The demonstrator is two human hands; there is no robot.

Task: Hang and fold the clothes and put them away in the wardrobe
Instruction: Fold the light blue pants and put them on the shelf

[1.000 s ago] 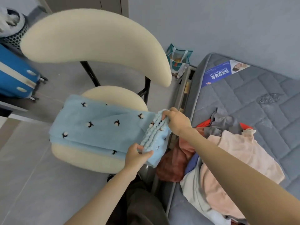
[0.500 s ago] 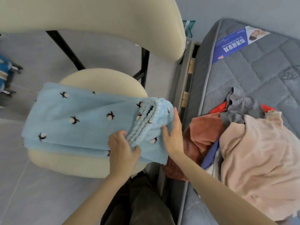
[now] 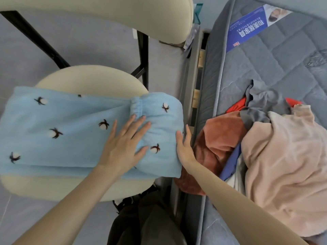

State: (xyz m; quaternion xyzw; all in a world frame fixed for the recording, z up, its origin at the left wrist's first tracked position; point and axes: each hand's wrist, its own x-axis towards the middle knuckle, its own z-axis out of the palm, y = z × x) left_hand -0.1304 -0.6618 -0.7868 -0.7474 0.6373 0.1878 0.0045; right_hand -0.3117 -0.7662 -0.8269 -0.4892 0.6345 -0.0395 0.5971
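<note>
Pressing folded blue garment onto chair seat with spread left hand; touching its edge with straight-fingered right hand.

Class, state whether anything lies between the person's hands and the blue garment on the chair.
Nothing visible does. The left hand lies flat on the blue garment; the right hand touches its right edge.
</note>
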